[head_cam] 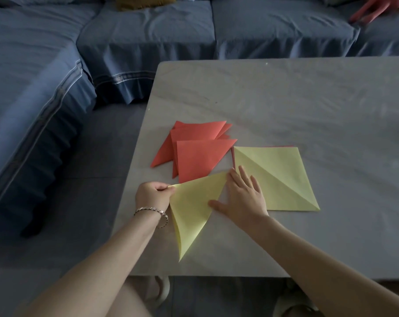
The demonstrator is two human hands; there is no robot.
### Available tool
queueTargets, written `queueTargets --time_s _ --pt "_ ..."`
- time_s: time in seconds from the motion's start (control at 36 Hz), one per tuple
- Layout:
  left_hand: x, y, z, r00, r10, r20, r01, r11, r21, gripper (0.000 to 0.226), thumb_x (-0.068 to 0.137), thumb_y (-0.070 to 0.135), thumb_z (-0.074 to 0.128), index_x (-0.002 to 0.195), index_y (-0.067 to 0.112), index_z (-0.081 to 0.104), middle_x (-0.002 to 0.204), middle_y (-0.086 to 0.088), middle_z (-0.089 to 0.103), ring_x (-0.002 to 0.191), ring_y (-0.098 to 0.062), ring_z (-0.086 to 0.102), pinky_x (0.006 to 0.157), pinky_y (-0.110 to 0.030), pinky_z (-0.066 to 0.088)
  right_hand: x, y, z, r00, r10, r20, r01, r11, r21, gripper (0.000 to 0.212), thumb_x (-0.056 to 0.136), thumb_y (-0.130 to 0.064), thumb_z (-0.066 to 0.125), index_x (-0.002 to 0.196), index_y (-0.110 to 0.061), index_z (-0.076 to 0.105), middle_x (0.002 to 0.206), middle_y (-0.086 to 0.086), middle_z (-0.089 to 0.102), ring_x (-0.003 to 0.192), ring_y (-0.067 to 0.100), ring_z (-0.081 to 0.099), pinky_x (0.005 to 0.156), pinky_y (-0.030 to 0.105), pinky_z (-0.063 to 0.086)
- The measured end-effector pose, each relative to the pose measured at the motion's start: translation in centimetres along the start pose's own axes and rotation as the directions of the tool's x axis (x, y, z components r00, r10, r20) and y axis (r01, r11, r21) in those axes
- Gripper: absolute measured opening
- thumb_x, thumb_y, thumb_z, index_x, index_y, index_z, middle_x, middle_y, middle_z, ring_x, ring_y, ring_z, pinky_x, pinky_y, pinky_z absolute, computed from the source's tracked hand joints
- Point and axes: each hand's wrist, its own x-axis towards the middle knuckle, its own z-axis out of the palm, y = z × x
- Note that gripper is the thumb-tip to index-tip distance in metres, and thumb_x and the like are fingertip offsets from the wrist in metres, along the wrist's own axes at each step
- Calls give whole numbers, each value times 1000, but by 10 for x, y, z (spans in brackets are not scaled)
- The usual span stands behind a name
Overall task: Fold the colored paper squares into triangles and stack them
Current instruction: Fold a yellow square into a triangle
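L grip [153,195] pinches yellow paper triangle [191,213]; R grip [244,200] flat.

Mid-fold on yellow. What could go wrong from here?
1. The left hand pinches only one corner of the yellow folded paper triangle; layers may slip.
2. The right hand lies flat partly over the creased yellow paper square and could drag it.
3. The red folded paper triangles are fanned, so stacking may drift.

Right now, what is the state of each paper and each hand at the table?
yellow triangle: folded, touched by both hands.
yellow square: unfolded, flat, with a diagonal crease.
red triangles: folded, in a loose fanned pile.
left hand: pinches a corner of the yellow triangle.
right hand: flat, thumb on the yellow triangle.
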Motion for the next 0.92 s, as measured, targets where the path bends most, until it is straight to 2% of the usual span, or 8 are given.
queueTargets --time_s 0.19,0.39,0.53,0.64,0.75,0.81,0.86,0.92 --pt "1 0 1 1000 -1 -2 1 1000 -4 18 78 11 69 94 1 71 95 -14 70 75 -18 55 71 -21 36 -26 -19 2 991 -92 96 96 994 -46 122 66 -82 46 146 -6 -3 156 5 -11 141 17 -20 115 39 -11" --pt "2 -1 3 1000 -10 -10 10 1000 -8 16 79 11 69 91 3 71 93 -14 70 75 -19 55 71 -21 37 -50 -48 14 967 -178 182 197 977 -88 131 63 -82 50 143 0 -15 151 13 -24 127 20 -36 112 41 -18" --pt "1 -2 3 1000 -5 -21 4 1000 -13 14 79 12 68 90 3 71 90 -13 69 75 -20 56 71 -22 37 -56 -57 21 954 -250 167 255 967 -9 129 64 -78 54 144 2 -9 153 13 -20 127 18 -36 107 38 -23" --pt "-1 -2 1 991 130 -35 -131 991 -19 8 80 12 67 84 6 70 80 -7 67 76 -18 59 68 -21 38 -58 -39 11 943 -326 60 314 937 150 103 72 -71 53 148 -14 11 156 -3 -1 140 7 -16 107 28 -20" --pt "0 12 -6 923 374 -95 -378 926 -20 4 82 11 65 78 11 65 75 0 62 70 -11 55 58 -18 36 -58 -5 -2 951 -232 -204 292 893 343 61 82 -57 40 131 -22 50 145 -5 37 133 1 18 114 27 11" --pt "9 25 -11 900 407 -156 -416 909 -27 6 82 11 65 83 6 67 78 0 61 74 -13 55 61 -18 35 -55 16 -5 953 -150 -265 243 898 368 39 87 -38 54 120 -18 59 139 -1 46 131 5 28 111 30 25" --pt "23 41 -14 901 386 -199 -398 917 -26 13 84 12 63 90 0 67 84 -5 63 79 -16 55 66 -18 36 -51 34 -10 957 -104 -273 194 925 328 30 87 -23 60 116 -16 62 137 0 47 134 13 32 108 27 24" --pt "39 54 -17 905 359 -228 -377 925 -43 20 84 10 62 99 -3 64 95 -15 65 85 -22 58 69 -19 37 -47 50 -15 959 -61 -276 142 948 285 30 86 -20 62 116 -16 62 137 1 47 135 17 32 108 27 23"
